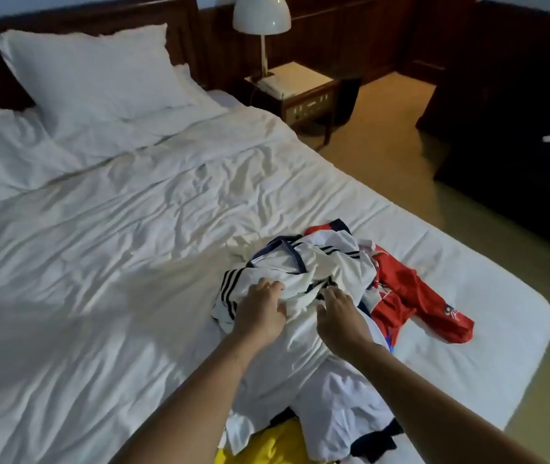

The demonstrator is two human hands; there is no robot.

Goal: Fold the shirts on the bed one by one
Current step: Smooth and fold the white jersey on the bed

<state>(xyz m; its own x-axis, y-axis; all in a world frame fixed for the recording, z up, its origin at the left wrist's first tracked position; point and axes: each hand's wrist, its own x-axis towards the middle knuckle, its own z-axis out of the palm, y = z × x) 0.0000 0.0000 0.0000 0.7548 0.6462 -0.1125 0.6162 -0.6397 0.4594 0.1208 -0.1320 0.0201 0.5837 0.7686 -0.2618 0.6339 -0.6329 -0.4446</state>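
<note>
Reaching forward over a heap of clothes, the person is gripping a white shirt [330, 269] with both hands. The left hand [261, 308] is resting on the shirt's striped sleeve side, its fingers curling into the cloth and the thumb closing toward them. The right hand [340, 313] is pinching a fold of the same shirt just beside it, fingertips tucked in. The shirt is lying crumpled near the right edge of the bed [116, 262], its dark-trimmed collar facing the pillow [92, 72]. Three dark parallel stripes are running along its shoulder and sleeve; any brand mark is too blurred to read. A red shirt [410, 293] is sprawling partly under it toward the mattress edge, carrying a small striped flag-like patch on one sleeve and pale markings too blurred to read. A yellow garment [277, 447] is showing at the near edge beneath white cloth. A lamp [261, 15] is standing on the nightstand [303, 95] beside the bed.
</note>
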